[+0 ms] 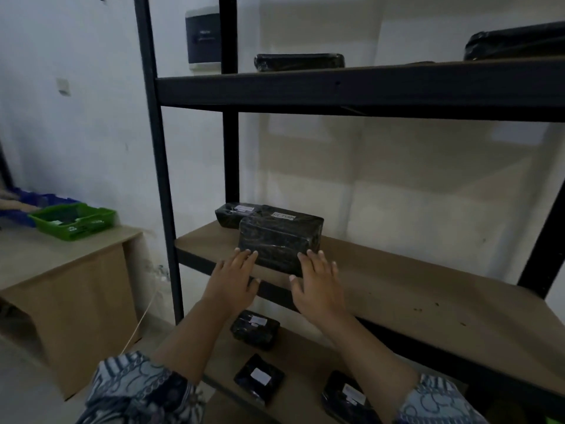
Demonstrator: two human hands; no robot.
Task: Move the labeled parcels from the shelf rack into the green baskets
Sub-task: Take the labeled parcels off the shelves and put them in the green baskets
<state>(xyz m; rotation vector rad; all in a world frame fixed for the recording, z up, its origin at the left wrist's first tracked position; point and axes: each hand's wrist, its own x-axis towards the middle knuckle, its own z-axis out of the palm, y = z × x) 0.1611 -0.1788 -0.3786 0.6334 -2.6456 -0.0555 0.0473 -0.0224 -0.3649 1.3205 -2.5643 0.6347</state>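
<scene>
Patterned sleeves [137, 390] frame the bottom edge, and between the forearms three small black parcels [259, 377] with white labels lie on the lowest board of the shelf rack [159, 179]. Above them both hands reach to the middle shelf [397, 286]. The left hand [234, 278] and the right hand [318, 286] have straight, spread fingers [244, 258] grasping nothing — their tips lie against the near face of a large black parcel [279, 240], one hand at its left corner, the other at its right. This parcel sits near the front edge of the middle shelf, a white label on its top. Just behind it lies a smaller labeled parcel [234, 214]. Two more wrapped parcels [299, 61] rest on the top shelf. Well off to the left, a green basket [73, 220] stands on a wooden surface [46, 261] — dark items lie inside it.
</scene>
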